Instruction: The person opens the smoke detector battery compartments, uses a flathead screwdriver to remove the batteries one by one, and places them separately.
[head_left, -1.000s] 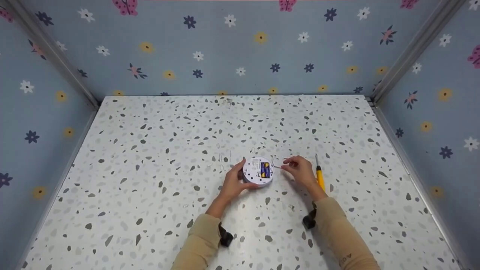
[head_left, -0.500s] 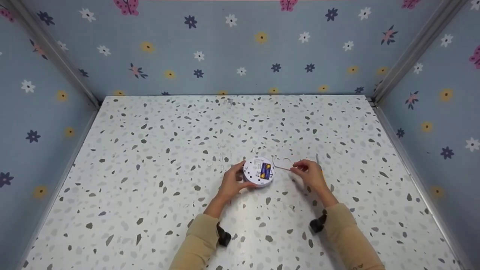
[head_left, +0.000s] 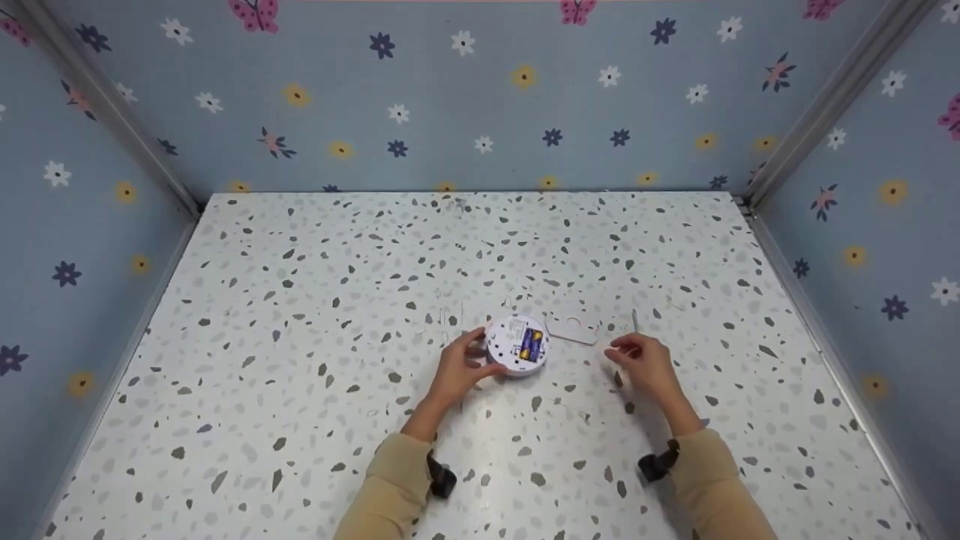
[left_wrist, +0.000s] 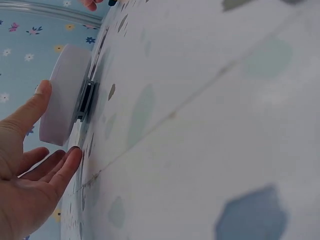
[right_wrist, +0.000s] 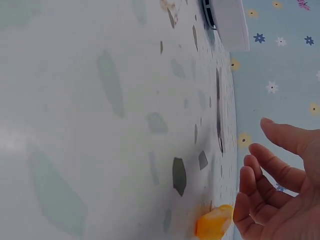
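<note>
A round white device (head_left: 517,345) has two blue-and-gold batteries (head_left: 532,345) showing in its open compartment. My left hand (head_left: 459,373) holds its left side, fingers at the far edge and thumb at the near edge; in the left wrist view the thumb (left_wrist: 44,95) lies against its side wall. A flat pale piece with a dark reddish edge (head_left: 574,339) lies on the table just right of the device. My right hand (head_left: 645,364) is apart from that piece, fingers loosely bent and holding nothing. Behind it is a screwdriver, its shaft (head_left: 634,321) visible in the head view and its yellow handle (right_wrist: 214,223) in the right wrist view.
The speckled white table (head_left: 337,420) is bounded by flowered blue panels (head_left: 450,97) at the back and both sides. Faint thin marks (head_left: 442,319) show on the surface left of the device.
My right hand has let go of the flat pale piece and moved right, toward the near side, covering the screwdriver's handle. The left hand stays at the device.
</note>
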